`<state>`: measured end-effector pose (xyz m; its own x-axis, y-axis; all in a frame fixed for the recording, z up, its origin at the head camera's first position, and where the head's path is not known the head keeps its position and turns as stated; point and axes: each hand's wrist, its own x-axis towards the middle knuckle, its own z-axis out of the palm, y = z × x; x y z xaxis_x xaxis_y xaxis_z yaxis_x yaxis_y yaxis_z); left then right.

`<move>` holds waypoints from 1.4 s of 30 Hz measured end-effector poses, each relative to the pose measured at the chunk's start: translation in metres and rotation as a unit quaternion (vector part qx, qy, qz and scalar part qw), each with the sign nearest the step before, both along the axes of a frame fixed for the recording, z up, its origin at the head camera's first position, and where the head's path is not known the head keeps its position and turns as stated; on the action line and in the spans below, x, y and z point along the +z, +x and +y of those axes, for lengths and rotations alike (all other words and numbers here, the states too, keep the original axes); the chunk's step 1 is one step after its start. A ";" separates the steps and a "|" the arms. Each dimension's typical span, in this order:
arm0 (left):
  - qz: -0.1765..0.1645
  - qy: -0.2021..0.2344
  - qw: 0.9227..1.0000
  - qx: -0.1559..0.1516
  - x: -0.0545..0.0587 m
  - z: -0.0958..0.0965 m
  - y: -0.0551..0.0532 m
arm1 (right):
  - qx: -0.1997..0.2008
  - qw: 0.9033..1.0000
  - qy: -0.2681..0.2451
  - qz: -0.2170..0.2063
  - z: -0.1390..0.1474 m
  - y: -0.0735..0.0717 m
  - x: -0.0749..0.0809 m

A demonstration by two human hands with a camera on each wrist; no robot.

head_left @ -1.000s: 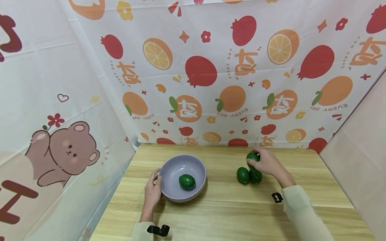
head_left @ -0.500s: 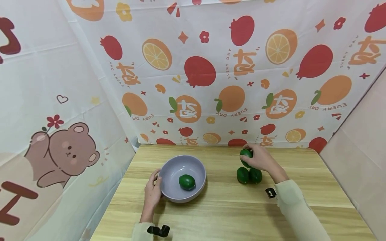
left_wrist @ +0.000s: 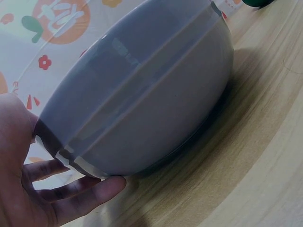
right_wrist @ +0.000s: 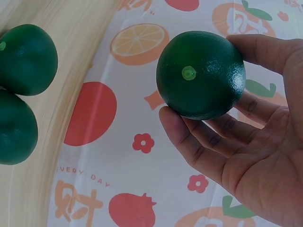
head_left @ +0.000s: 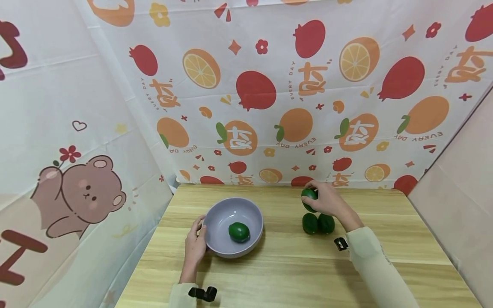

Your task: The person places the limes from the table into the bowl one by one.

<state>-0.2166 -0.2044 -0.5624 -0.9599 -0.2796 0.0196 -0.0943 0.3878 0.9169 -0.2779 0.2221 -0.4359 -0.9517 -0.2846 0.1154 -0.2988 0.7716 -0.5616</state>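
Observation:
My right hand (head_left: 327,201) pinches a dark green lime (head_left: 309,200) between thumb and fingers, above the table's far part. In the right wrist view this lime (right_wrist: 201,75) shows a pale stem spot, with the fingers around its lower side. Just in front of that hand, two more limes, one on the left (head_left: 310,223) and one on the right (head_left: 326,224), lie side by side on the wood. A purple-grey bowl (head_left: 219,214) stands to the left, with one lime (head_left: 239,232) in it. My left hand (head_left: 194,246) holds the bowl's left side, fingers under its wall.
The light wood table (head_left: 285,273) carries everything. A fruit-print cloth (head_left: 285,167) hangs along its back edge, close behind the right hand. Another cloth with a bear print (head_left: 90,196) hangs at the left, and a pale wall (head_left: 462,192) stands at the right.
My right hand has moved left with the lime, away from above the right-hand lime on the table, which now shows fully. The left hand and bowl stay put.

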 end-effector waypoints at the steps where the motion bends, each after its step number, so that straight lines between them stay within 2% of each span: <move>1: -0.001 -0.001 1.000 0.000 -0.001 0.000 0.000 | 0.001 1.000 -0.001 -0.001 -0.001 0.000 0.000; 12: -0.003 0.000 1.000 -0.002 -0.001 0.000 -0.001 | 0.008 1.000 -0.011 -0.001 -0.018 -0.002 0.004; 20: -0.003 0.010 1.000 0.001 0.000 0.000 -0.001 | 0.033 0.999 -0.006 0.028 -0.032 -0.004 0.005; 30: -0.007 0.003 1.000 0.001 0.001 0.001 -0.002 | 0.056 0.998 -0.004 -0.003 -0.051 -0.007 0.003; 34: -0.004 -0.002 1.000 0.003 0.000 0.000 -0.004 | 0.055 0.998 -0.010 -0.005 -0.058 -0.007 0.005; 42: -0.012 -0.001 1.000 0.003 -0.001 -0.001 -0.004 | 0.077 0.997 -0.021 0.004 -0.076 -0.007 0.008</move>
